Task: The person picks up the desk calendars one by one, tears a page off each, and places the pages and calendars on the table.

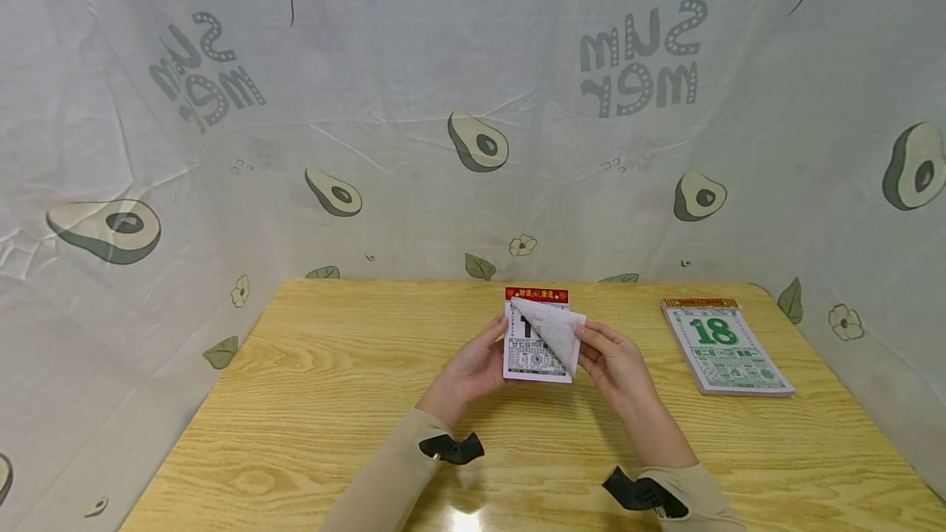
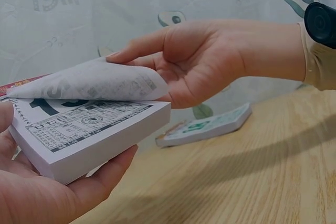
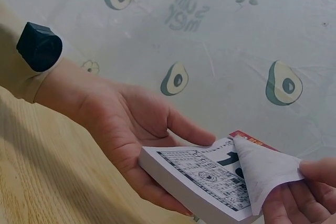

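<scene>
A thick tear-off calendar (image 1: 534,358) with a red header strip is held up above the table, its printed face tilted toward me. My left hand (image 1: 473,364) grips it from the left side, thumb along the edge and fingers underneath the block. With thumb and fingers my right hand (image 1: 617,360) pinches the loose corner of the top page (image 1: 556,331), which is folded back diagonally so its pale underside shows. Black print on the page beneath is partly covered by that fold. In the left wrist view the lifted page (image 2: 121,80) curls over the pad, still joined near the red strip.
Another tear-off calendar (image 1: 727,347), showing a green 18, lies on the wooden table (image 1: 332,368) to the right. A pale curtain (image 1: 414,64) printed with avocados hangs behind and along both sides of the table.
</scene>
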`<state>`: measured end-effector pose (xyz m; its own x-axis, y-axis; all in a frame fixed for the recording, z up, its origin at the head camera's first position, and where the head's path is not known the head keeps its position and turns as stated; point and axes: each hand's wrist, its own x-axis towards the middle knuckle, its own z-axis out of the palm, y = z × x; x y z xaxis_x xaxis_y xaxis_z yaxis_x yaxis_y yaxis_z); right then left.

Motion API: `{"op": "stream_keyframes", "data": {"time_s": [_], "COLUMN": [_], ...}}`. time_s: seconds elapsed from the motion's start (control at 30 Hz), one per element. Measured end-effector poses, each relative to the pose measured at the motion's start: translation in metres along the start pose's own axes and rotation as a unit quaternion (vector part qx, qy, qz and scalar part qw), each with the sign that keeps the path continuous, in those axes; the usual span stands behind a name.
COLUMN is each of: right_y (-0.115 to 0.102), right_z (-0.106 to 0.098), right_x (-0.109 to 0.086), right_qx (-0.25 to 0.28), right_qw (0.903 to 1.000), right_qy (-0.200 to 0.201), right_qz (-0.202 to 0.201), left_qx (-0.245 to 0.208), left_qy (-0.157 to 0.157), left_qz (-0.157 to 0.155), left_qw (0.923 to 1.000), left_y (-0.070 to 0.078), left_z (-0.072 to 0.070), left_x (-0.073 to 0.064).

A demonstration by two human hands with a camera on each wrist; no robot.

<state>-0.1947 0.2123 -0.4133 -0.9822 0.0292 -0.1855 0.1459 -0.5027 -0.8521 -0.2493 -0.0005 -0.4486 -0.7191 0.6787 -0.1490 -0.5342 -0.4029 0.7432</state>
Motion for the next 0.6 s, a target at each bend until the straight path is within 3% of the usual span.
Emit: {"op": "stream_keyframes", "data": {"time_s": [0.6], "right_y": [0.0034], "right_z": [0.0001], "right_x": [0.0032], "right_qx": [0.062], "right_qw": [0.9977], "right_qy": [-0.017], "right_qz": [0.021], "left_qx": [0.001], "left_qy": [0.009], "left_qz": [0.002], "left_qw": [1.0000], "left_y": [-0.0036], "left_z": [-0.0058], "left_x": [0.0060]}}
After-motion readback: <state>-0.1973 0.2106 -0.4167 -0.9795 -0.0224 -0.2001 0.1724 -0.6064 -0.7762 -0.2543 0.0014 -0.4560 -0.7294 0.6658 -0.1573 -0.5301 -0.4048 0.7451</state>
